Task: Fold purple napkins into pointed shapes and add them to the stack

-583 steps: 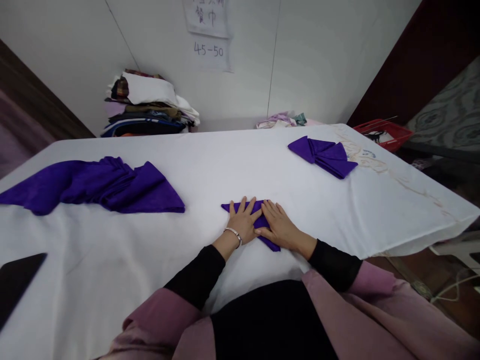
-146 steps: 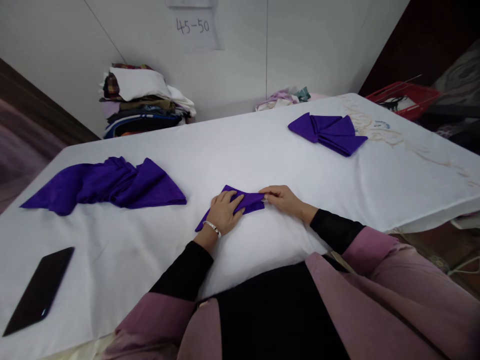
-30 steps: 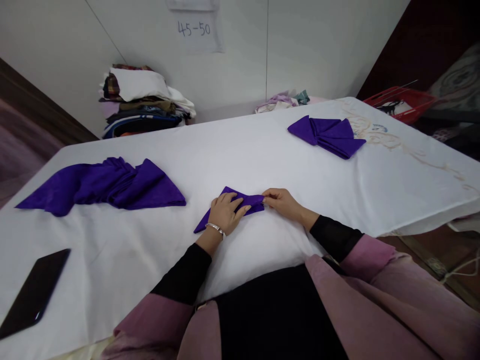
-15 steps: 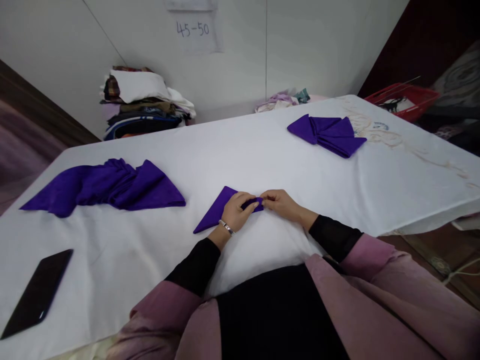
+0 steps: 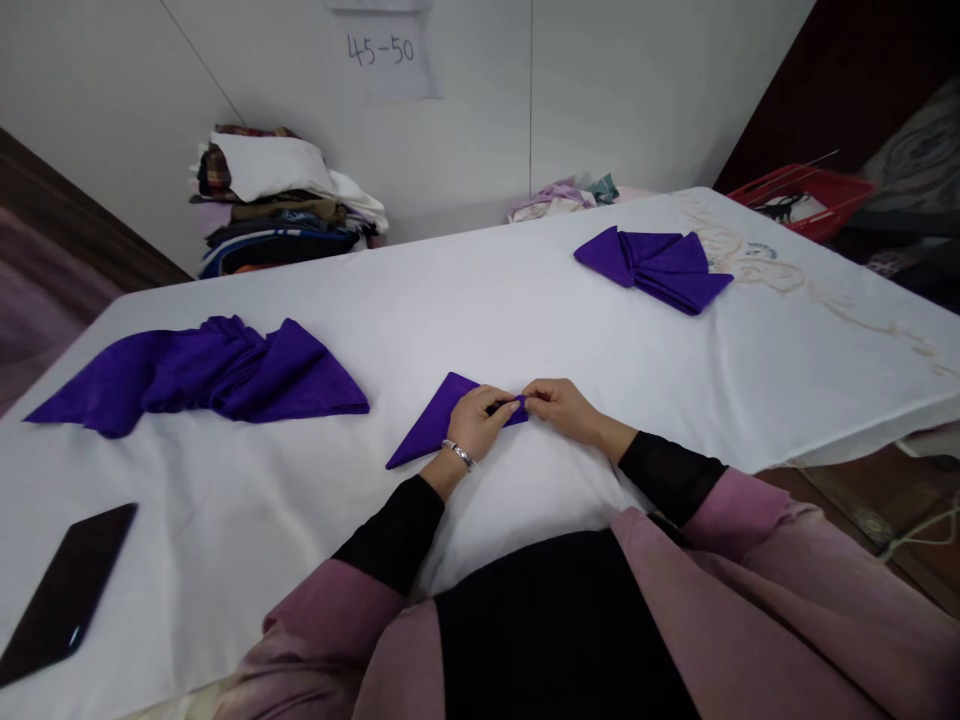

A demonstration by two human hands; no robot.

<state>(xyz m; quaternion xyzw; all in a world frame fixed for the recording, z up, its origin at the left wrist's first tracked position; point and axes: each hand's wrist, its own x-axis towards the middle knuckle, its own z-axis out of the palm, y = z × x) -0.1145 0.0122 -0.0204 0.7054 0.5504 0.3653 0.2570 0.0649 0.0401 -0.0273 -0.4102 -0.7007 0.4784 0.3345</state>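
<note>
A small folded purple napkin [image 5: 433,425] lies on the white tablecloth [image 5: 525,320] in front of me. My left hand [image 5: 478,422] rests on its right part, fingers curled and pinching the cloth's right tip. My right hand [image 5: 559,404] meets it there, its fingertips pinching the same tip. Both hands are closed on the napkin.
A pile of loose purple napkins [image 5: 202,372] lies at the left. A finished folded purple napkin [image 5: 654,267] sits at the far right. A black phone [image 5: 64,594] lies near the front left edge. Stacked clothes [image 5: 277,200] and a red basket [image 5: 802,195] stand beyond the table.
My left hand has slid right along the napkin, from lying flat on it to pinching its right tip beside my right hand. The napkin's left part now shows.
</note>
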